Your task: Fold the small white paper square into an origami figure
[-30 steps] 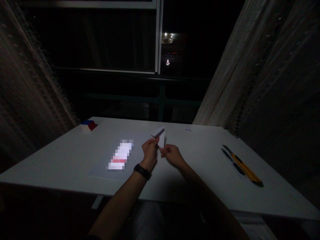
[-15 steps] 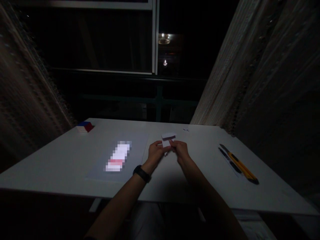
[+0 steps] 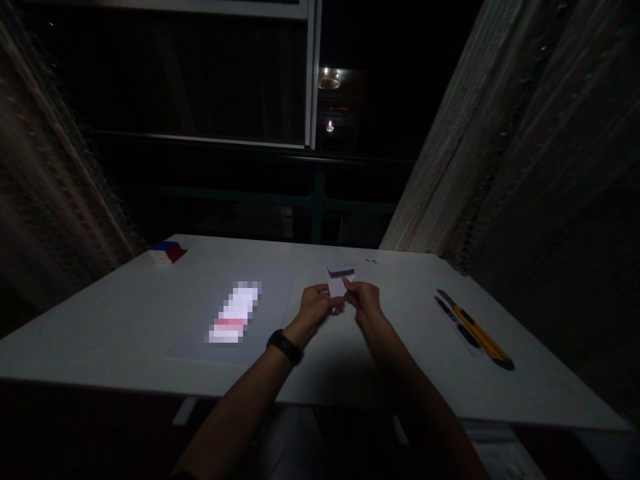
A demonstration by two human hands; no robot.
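Observation:
Between my two hands is a small folded piece of white paper [image 3: 338, 285], with a dark shadowed fold along its upper part. My left hand [image 3: 316, 304], a black band on its wrist, grips the paper's lower left side. With thumb and fingers closed, my right hand [image 3: 364, 298] pinches the right side, the thumb lying on the paper's face. Some fingertips behind and below the paper are hidden or too dark to make out. Both hands are above the middle of the white table [image 3: 400, 347].
A lit, blurred-out phone [image 3: 235, 313] lies on a white sheet [image 3: 190, 350] at left. A yellow utility knife [image 3: 483, 337] and a pen [image 3: 457, 323] are at right. A blue, red and white block [image 3: 167, 252] sits far left; small scraps [image 3: 371, 261] lie at the back.
The folded paper and both hands have shifted slightly right in view. My grip remains on both sides of the paper, which looks a little more upright.

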